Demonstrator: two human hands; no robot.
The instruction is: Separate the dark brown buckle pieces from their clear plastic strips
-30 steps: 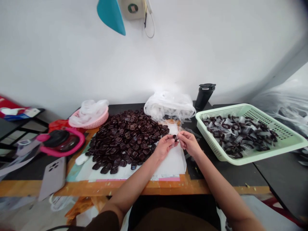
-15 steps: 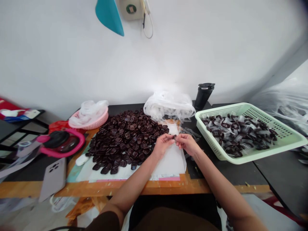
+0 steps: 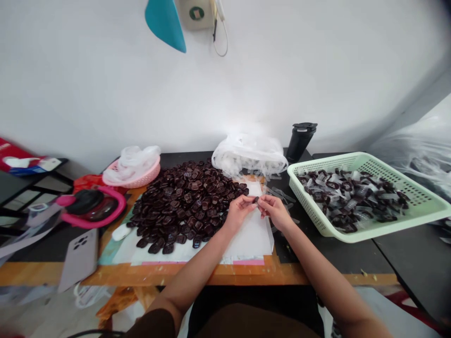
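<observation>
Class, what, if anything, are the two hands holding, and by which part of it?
The left hand and right hand hold a small dark piece between them, one at either side; the exact grip is too small to tell.

On my remote feed: dk. brown top (image 3: 243,324), short L sleeve (image 3: 153,324) in matching col., blk. lower garment (image 3: 268,296), L hand (image 3: 238,213) & R hand (image 3: 277,211) bare.

The pile (image 3: 190,202) lies on paper (image 3: 248,239), the basket (image 3: 143,180) behind it at left; the bag (image 3: 250,155) sits behind the paper, the tumbler (image 3: 301,141) beyond the tray (image 3: 416,213) at right (strips (image 3: 282,195), apparently, between).
</observation>
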